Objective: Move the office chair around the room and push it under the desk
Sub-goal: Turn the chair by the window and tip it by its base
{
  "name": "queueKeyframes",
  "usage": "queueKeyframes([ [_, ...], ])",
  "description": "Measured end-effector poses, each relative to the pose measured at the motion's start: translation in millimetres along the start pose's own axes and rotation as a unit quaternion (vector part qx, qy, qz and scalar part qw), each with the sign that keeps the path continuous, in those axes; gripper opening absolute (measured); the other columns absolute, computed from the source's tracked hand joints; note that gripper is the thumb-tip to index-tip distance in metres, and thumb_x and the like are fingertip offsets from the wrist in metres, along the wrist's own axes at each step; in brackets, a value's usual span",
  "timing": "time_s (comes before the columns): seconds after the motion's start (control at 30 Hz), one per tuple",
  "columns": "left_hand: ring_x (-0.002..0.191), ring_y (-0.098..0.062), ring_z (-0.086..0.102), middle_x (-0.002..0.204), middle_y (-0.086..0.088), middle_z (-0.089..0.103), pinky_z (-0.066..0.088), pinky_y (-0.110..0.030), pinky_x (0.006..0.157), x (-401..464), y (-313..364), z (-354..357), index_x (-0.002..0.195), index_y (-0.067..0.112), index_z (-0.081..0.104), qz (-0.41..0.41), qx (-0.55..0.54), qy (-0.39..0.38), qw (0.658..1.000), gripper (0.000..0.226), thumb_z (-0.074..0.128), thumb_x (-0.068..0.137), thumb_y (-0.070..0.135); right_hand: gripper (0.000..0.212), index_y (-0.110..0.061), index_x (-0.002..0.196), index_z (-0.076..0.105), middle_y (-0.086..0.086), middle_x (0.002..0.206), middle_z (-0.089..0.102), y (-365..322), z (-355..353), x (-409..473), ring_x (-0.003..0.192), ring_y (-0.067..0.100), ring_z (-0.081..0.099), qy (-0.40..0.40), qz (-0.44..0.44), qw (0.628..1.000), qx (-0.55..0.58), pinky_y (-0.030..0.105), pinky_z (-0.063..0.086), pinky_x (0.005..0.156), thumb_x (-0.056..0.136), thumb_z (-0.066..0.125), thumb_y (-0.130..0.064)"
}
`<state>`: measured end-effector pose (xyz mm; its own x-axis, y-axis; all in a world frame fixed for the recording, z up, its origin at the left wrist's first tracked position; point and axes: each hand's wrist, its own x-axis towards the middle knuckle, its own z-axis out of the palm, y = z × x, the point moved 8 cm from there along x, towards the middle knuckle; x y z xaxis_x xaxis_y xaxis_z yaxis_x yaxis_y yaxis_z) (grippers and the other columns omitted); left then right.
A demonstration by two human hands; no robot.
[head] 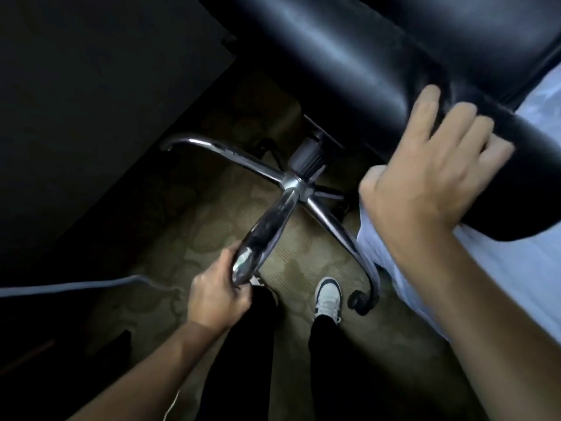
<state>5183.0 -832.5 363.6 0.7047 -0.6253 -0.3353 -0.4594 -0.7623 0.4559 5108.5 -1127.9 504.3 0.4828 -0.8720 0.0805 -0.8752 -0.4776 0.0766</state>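
The black leather office chair [349,56] fills the top of the view, tipped so that its chrome star base [291,183] shows beneath the seat. My left hand [218,296] is wrapped around the end of the nearest chrome leg [264,235]. My right hand [425,183] lies over the rounded edge of the black cushion at the right, fingers curled onto it. One black caster [361,302] shows at the tip of the right leg. A dark desk panel [91,101] stands at the upper left, beside the base.
My two legs in black trousers stand just behind the base, one white shoe [328,299] on the patterned beige carpet [303,256]. A pale blue sheet [501,268] lies under the cushion at the right. A grey cable [76,285] crosses the floor at the left.
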Motion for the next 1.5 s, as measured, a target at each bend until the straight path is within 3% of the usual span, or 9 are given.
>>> queueKeyframes([
  [0.6, 0.088, -0.026, 0.053, 0.095, -0.001, 0.056, 0.041, -0.044, 0.08, -67.4, -111.0, 37.5, 0.12, 0.025, 0.043, -0.013, 0.057, -0.029, 0.998, 0.056, 0.064, 0.069, 0.018, 0.085, -0.003, 0.145, 0.016, 0.038, 0.134, 0.035, -10.3, 8.6, -178.8, 0.127, 0.047, 0.032, -0.034, -0.065, 0.997, -0.007, 0.055, 0.021, 0.108, 0.073, 0.05, -0.032],
  [0.87, 0.11, -0.033, 0.051, 0.119, -0.014, 0.055, 0.031, -0.053, 0.098, -92.9, -185.0, 65.1, 0.142, 0.025, 0.024, -0.119, 0.171, -0.104, 0.972, 0.084, 0.07, 0.075, 0.048, 0.082, -0.005, 0.146, 0.025, 0.038, 0.134, 0.039, -42.9, 13.1, -265.8, 0.126, 0.047, 0.035, -0.019, -0.088, 0.995, 0.049, 0.056, 0.025, 0.105, 0.074, 0.052, -0.035],
  [0.97, 0.133, -0.036, 0.03, 0.144, -0.02, 0.034, 0.026, -0.055, 0.105, -109.8, -203.0, 74.4, 0.151, 0.026, 0.007, -0.162, 0.23, -0.168, 0.945, 0.099, 0.065, 0.077, 0.058, 0.081, -0.005, 0.146, 0.027, 0.038, 0.134, 0.04, -56.9, 15.0, -305.6, 0.126, 0.047, 0.037, -0.024, -0.104, 0.992, 0.064, 0.056, 0.027, 0.105, 0.072, 0.051, -0.028],
  [1.07, 0.136, -0.029, 0.032, 0.15, -0.013, 0.033, 0.027, -0.051, 0.11, -116.8, -168.3, 59.7, 0.148, 0.027, 0.027, -0.229, -0.089, -0.122, 0.962, 0.087, 0.062, 0.077, 0.063, 0.084, -0.005, 0.147, 0.022, 0.038, 0.138, 0.035, -71.4, 18.5, -341.1, 0.129, 0.048, 0.032, -0.068, -0.126, 0.987, 0.073, 0.056, 0.026, 0.106, 0.07, 0.046, -0.025],
  [1.1, 0.132, -0.024, 0.042, 0.146, -0.01, 0.043, 0.033, -0.05, 0.107, -120.2, -145.5, 56.4, 0.142, 0.028, 0.04, -0.253, -0.308, -0.114, 0.91, 0.078, 0.059, 0.077, 0.066, 0.085, -0.006, 0.148, 0.021, 0.038, 0.139, 0.034, -75.0, 21.3, -353.6, 0.131, 0.048, 0.03, -0.092, -0.133, 0.984, 0.075, 0.055, 0.025, 0.106, 0.069, 0.046, -0.026],
  [1.17, 0.118, -0.02, 0.056, 0.129, -0.007, 0.06, 0.04, -0.047, 0.1, -132.0, -100.7, 50.8, 0.115, 0.028, 0.064, -0.251, -0.631, -0.138, 0.721, 0.049, 0.051, 0.082, 0.063, 0.089, -0.008, 0.148, 0.022, 0.037, 0.142, 0.031, -84.0, 26.1, -380.4, 0.132, 0.047, 0.029, -0.144, -0.151, 0.974, 0.087, 0.054, 0.024, 0.107, 0.067, 0.054, -0.029],
  [1.27, 0.102, -0.025, 0.061, 0.109, -0.007, 0.067, 0.039, -0.049, 0.102, -155.0, -78.3, 45.8, 0.089, 0.024, 0.068, -0.264, -0.807, -0.109, 0.517, 0.03, 0.047, 0.089, 0.045, 0.079, -0.014, 0.142, 0.038, 0.03, 0.142, 0.036, -88.4, 26.0, -416.9, 0.132, 0.041, 0.034, -0.199, -0.183, 0.951, 0.148, 0.051, 0.035, 0.102, 0.068, 0.057, -0.033],
  [1.37, 0.118, -0.031, 0.057, 0.126, -0.013, 0.062, 0.035, -0.048, 0.108, -176.9, -99.1, 58.4, 0.124, 0.014, 0.062, -0.307, -0.852, -0.025, 0.424, 0.064, 0.046, 0.086, 0.062, 0.065, -0.016, 0.134, 0.047, 0.021, 0.138, 0.044, -78.9, 20.4, -436.3, 0.13, 0.035, 0.037, -0.208, -0.199, 0.934, 0.214, 0.048, 0.043, 0.096, 0.07, 0.054, -0.028],
  [1.5, 0.12, -0.031, 0.056, 0.124, -0.009, 0.066, 0.039, -0.046, 0.104, -191.2, -141.3, 81.4, 0.119, 0.018, 0.068, -0.336, -0.841, 0.081, 0.416, 0.063, 0.039, 0.089, 0.066, 0.079, -0.018, 0.143, 0.037, 0.021, 0.148, 0.032, -55.9, 46.0, -422.4, 0.139, 0.037, 0.025, -0.23, -0.199, 0.937, 0.17, 0.052, 0.038, 0.102, 0.068, 0.062, -0.03],
])
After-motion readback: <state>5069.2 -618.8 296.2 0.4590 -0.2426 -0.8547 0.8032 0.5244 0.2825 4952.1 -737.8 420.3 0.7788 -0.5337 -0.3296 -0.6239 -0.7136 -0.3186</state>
